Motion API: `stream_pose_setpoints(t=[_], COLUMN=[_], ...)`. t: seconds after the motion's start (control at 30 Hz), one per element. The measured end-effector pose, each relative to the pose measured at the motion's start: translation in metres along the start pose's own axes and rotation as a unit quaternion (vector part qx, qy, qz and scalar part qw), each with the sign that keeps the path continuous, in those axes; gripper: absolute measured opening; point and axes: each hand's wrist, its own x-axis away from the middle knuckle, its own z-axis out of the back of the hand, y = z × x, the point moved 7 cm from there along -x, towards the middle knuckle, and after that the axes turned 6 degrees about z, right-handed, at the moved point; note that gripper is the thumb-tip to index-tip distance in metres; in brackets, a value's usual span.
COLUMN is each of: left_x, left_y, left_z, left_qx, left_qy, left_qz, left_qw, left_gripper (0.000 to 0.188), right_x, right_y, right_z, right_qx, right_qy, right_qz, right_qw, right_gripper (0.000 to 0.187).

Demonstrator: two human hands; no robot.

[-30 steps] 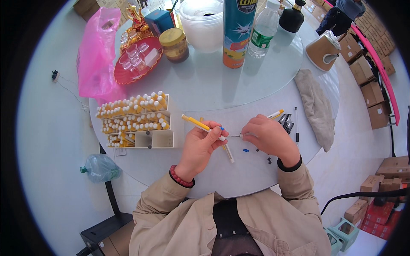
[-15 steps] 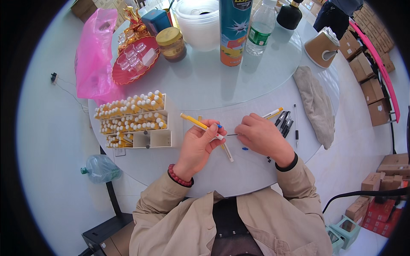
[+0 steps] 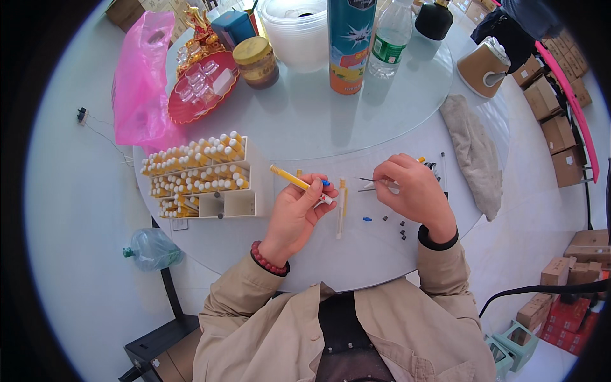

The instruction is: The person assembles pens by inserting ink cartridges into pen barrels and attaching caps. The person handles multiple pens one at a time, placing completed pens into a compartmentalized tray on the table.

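My left hand (image 3: 294,213) is closed round a yellow-and-white pen barrel (image 3: 287,176), with a small blue part (image 3: 325,183) showing at its fingertips. To its right, my right hand (image 3: 410,191) pinches a thin dark rod (image 3: 366,179), like a pen refill, pointing left; part of it is hidden by the fingers. Between the hands a yellow-and-white pen (image 3: 341,210) lies on the table. Just below the right hand are a tiny blue piece (image 3: 367,219) and several small black pieces (image 3: 402,232). Black pens lie partly hidden behind that hand.
At the left stands a white rack (image 3: 253,178) filled with yellow pens. Farther back are a pink bag (image 3: 143,83), a red tray (image 3: 200,105), a jar (image 3: 256,63), a spray can (image 3: 349,54) and a bottle (image 3: 387,48). A grey cloth (image 3: 472,159) lies right.
My right hand has moved right and slightly up, drawing the dark rod away from the left hand. The left hand still holds the pen barrel in about the same spot.
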Motion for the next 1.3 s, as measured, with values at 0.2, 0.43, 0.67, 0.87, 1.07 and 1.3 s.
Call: stream_pose_setpoints(t=[0.2,0.43,0.67,0.87,1.07,1.3], left_x=[-0.002,-0.002,-0.002,-0.002,-0.001,0.001], left_y=[0.0,0.001,0.0,0.0,0.002,0.007], left_z=[0.002,0.003,0.0,0.0,-0.001,-0.002], left_qx=[-0.002,0.001,-0.008,-0.005,-0.02,-0.123], left_qy=[0.0,0.011,0.001,-0.003,-0.005,0.005], left_qz=[-0.012,-0.018,-0.011,-0.014,-0.027,-0.09], left_qw=[1.0,1.0,1.0,1.0,0.999,0.988], left_gripper=[0.021,0.019,0.016,0.016,0.015,0.013], right_x=[0.0,0.0,0.001,0.001,0.001,0.001], right_y=[-0.012,-0.015,-0.014,-0.013,-0.013,-0.015], right_z=[0.008,0.007,0.005,0.003,0.002,0.001], right_qx=[-0.094,-0.093,-0.076,-0.068,-0.067,-0.064], right_qy=[0.021,0.01,0.002,-0.003,-0.007,-0.008], right_qz=[0.018,0.023,0.025,0.023,0.018,0.046], right_qw=[0.995,0.995,0.997,0.997,0.998,0.997], right_gripper=[0.01,0.01,0.009,0.009,0.009,0.013])
